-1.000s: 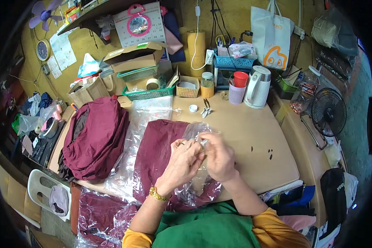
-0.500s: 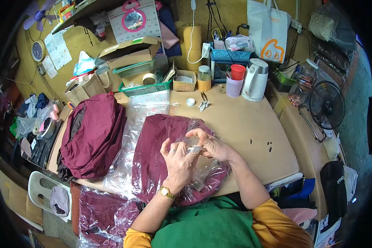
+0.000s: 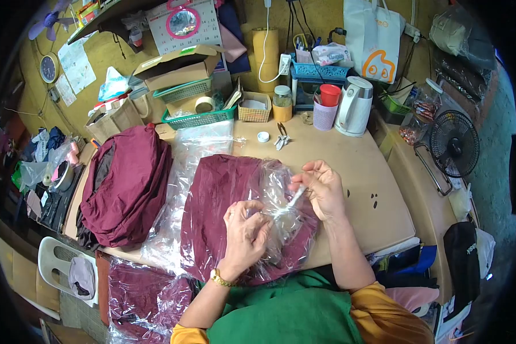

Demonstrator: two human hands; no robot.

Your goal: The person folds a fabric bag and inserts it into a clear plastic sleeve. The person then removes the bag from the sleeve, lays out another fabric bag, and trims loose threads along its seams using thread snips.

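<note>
- Right hand (image 3: 322, 189) up over the table (image 3: 361, 166), fingertips together, pinching one end of a thin white strip (image 3: 296, 198)!
- That strip slants down and left to the bunched neck of a clear plastic bag (image 3: 288, 235), catching the light there.
- Left hand (image 3: 247, 232) sits just beside the bunched plastic, fingers curled inward; whether it grips any of the film, I can't tell from here.
- And the bag itself? Lying on the table right in front of the person, maroon cloth (image 3: 218, 189) showing inside, the left hand above it.
- A gold watch (image 3: 219, 277) on the left wrist, green apron (image 3: 275, 315) close against the table's near edge.
- Over to the left, a big maroon bundle (image 3: 126, 186), with loose plastic sheeting (image 3: 203, 149) spread between it and the bag.
- Beyond the bag, a white lid (image 3: 263, 137) with a small dark-tipped tool (image 3: 281, 129) near it.
- Further back, the white kettle (image 3: 356, 106) stands upright beside a red cup (image 3: 330, 94) set in a lilac holder (image 3: 325, 116).
</note>
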